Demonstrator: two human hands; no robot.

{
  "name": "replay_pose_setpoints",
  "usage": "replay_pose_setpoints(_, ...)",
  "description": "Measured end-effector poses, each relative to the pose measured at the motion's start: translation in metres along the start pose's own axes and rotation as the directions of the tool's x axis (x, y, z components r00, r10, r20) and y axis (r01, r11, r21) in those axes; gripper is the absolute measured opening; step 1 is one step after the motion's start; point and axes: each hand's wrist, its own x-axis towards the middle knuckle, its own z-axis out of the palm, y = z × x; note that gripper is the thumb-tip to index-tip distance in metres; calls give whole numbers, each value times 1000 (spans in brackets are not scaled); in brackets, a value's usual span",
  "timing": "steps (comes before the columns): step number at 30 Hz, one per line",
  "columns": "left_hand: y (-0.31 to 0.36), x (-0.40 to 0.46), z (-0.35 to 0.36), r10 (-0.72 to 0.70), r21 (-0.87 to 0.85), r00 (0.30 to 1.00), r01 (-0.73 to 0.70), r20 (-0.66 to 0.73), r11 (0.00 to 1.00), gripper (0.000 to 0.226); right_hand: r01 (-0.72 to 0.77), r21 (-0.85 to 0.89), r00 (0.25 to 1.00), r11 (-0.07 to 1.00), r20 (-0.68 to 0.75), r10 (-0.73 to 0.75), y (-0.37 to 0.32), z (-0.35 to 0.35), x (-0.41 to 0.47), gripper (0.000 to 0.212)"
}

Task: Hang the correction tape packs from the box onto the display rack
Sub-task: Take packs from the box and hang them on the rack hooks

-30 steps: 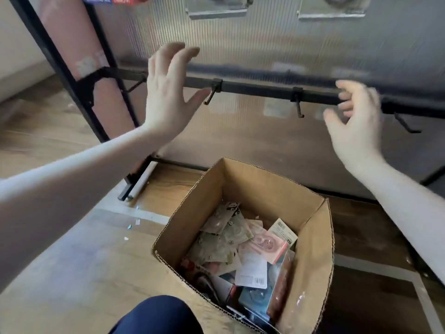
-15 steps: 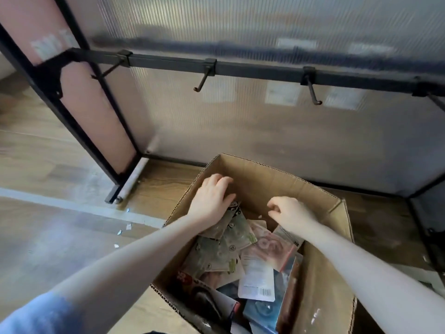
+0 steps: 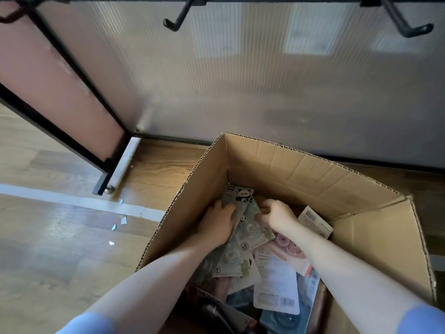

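Both hands are down in the cardboard box [image 3: 301,165] on the wooden floor [image 3: 60,249], working at the far-left corner of the jumble. The left hand [image 3: 218,225] has its fingers curled onto the grey-green panda pack [image 3: 237,197] that stands up against the far wall of the box. The right hand [image 3: 277,215] pinches the edge of a second grey-green pack [image 3: 251,229] lying just beside it, thumb and fingertips closed on the card. The rest of the correction tape packs lie loose and overlapping below — a pink one [image 3: 286,247], a white-backed one [image 3: 277,285] with a barcode, bluish ones nearer still.

These look like light blister cards: a stiff, thin backing with a raised plastic bubble over the tape. They should lift with almost no effort, but the glossy faces likely slide over each other, so a pinch may drag a neighbour along. The sensible hold is at the top edge of the card, close to the hang hole yet not covering it, leaving the hole free for a hook. Squeezing the bubble risks denting it.

Above, the display rack's black hooks [image 3: 178,19] jut out bare in front of the ribbed translucent panel [image 3: 240,80] — well apart from the box.
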Motion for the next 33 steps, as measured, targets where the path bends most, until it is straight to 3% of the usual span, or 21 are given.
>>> replay_pose_setpoints(6,7,2,-7,-44,29,999,43,13,999,45,-56,113,998,992,49,51,5,10,7,80)
replay_pose_setpoints(10,10,-1,-19,-95,14,981,94,169,995,92,-180,-40,968,983,170,184,7,-5,2,94)
replay_pose_setpoints(12,11,-2,-27,-144,61,930,131,337,989,114,-208,-86,946,974,234,223,10,-21,-5,82)
replay_pose_setpoints(15,12,-9,-39,-215,131,797,171,564,977,129,-239,-174,889,955,355,288,13,-44,-19,30)
replay_pose_setpoints(17,10,-14,-43,-231,136,741,188,631,973,122,-277,-295,844,915,380,378,17,-51,-24,31)
replay_pose_setpoints(19,8,-16,-42,-233,118,736,206,635,971,112,-324,-324,840,889,333,428,23,-52,-23,57)
replay_pose_setpoints(21,8,-14,-38,-172,155,831,105,529,982,83,-334,-300,868,894,273,416,23,-53,-21,79)
replay_pose_setpoints(23,7,-9,-33,-71,268,919,-39,388,963,57,-317,-279,900,907,213,380,21,-53,-19,85)
replay_pose_setpoints(28,5,1,-23,-5,360,950,-113,312,926,46,-121,-408,989,905,27,144,22,-43,-10,68)
replay_pose_setpoints(31,2,4,-20,87,358,956,-189,281,914,52,73,-605,997,793,60,-45,26,-35,-8,56)
replay_pose_setpoints(33,1,6,-21,96,347,945,-207,311,915,53,118,-642,992,758,112,-60,25,-31,-7,51)
